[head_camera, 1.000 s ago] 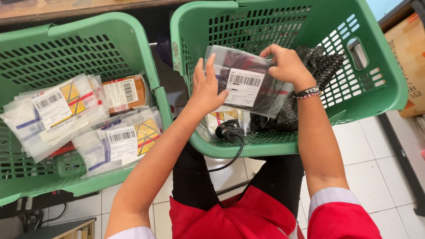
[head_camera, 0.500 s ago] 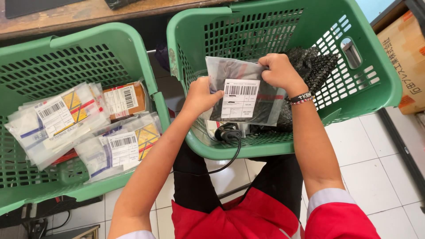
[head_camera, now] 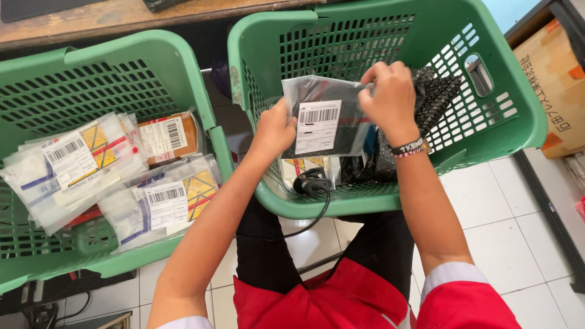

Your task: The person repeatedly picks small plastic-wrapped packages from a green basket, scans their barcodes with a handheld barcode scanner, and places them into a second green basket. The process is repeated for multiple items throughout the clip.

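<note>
We look down on a white tiled floor (head_camera: 506, 244) with a wooden tabletop (head_camera: 122, 18) along the far edge and two green plastic baskets side by side.

Over the right basket (head_camera: 524, 116) both our arms reach forward. Our left hand (head_camera: 274, 129) is closed on the left edge of a grey plastic parcel (head_camera: 326, 116), thumb on top. Our right hand (head_camera: 390, 97), with a banded bracelet (head_camera: 409, 147) at the wrist, pinches the parcel's upper right corner with curled fingers.

The parcel is a flat, glossy grey bag bearing a white label with a barcode, held roughly level above the basket's middle, clear of its walls. Beneath it lie a black bubble-wrap packet (head_camera: 436, 97) against the right wall and a black scanner with a cable (head_camera: 312, 183) at the near rim.

The left basket (head_camera: 109, 67) holds several clear labelled packets (head_camera: 91, 161) and a brown one (head_camera: 167, 137). A cardboard box (head_camera: 557, 91) stands just right of the right basket. Open room remains in the far half of the right basket.
</note>
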